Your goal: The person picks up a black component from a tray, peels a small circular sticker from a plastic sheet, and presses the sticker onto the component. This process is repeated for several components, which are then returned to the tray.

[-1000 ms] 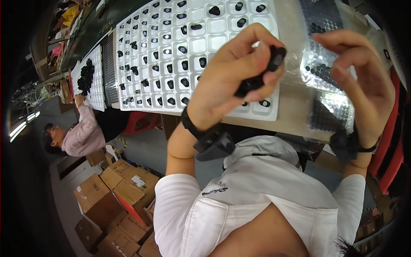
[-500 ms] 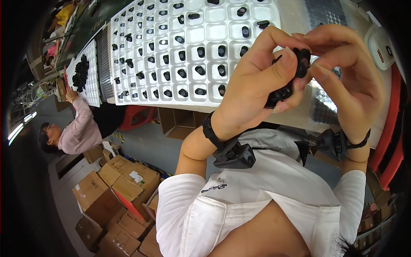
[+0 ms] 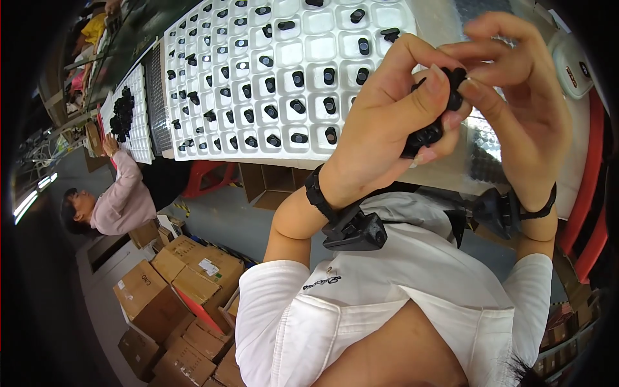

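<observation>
Brings right hand (image 3: 530, 97) to left hand (image 3: 387, 119), apart a second ago. Holds at least two black pieces (image 3: 425, 136) in left grip above desk (image 3: 445, 169), near right edge of one white tray (image 3: 258, 153); keeps right grip narrow, cannot tell if pinching.

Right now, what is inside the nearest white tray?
Small black parts sit in many compartments of the white tray. Your left hand covers its near right corner, so whatever lies there cannot be seen.
</observation>
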